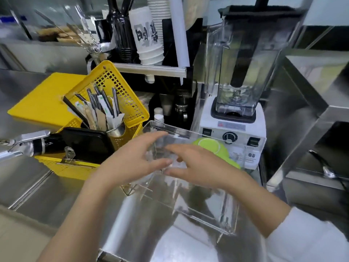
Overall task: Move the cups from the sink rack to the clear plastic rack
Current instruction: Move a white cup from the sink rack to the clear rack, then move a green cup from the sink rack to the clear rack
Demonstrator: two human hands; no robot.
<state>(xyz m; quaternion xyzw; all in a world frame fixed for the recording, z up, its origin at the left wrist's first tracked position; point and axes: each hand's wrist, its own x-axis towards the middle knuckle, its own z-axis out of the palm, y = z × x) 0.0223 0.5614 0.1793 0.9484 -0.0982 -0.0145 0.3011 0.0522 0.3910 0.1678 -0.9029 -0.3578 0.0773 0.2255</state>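
Observation:
A clear plastic rack [227, 216] stands on the steel counter in the middle of the view, its far rim in front of the blender. Inside its left part a clear cup [161, 155] shows faintly, blurred and hard to outline. My left hand [130, 163] curls around the cup from the left, fingers above and thumb below. My right hand [200, 165] closes on it from the right, with fingertips almost meeting the left thumb. Both hands are above the rack's left half.
A yellow basket [79, 167] with cutlery and a black tray stands to the left, and a wire frame [132, 189] pokes out below my left wrist. A white blender [234, 118] rises behind the rack, with a green lime-pattern item [217, 148] at its base.

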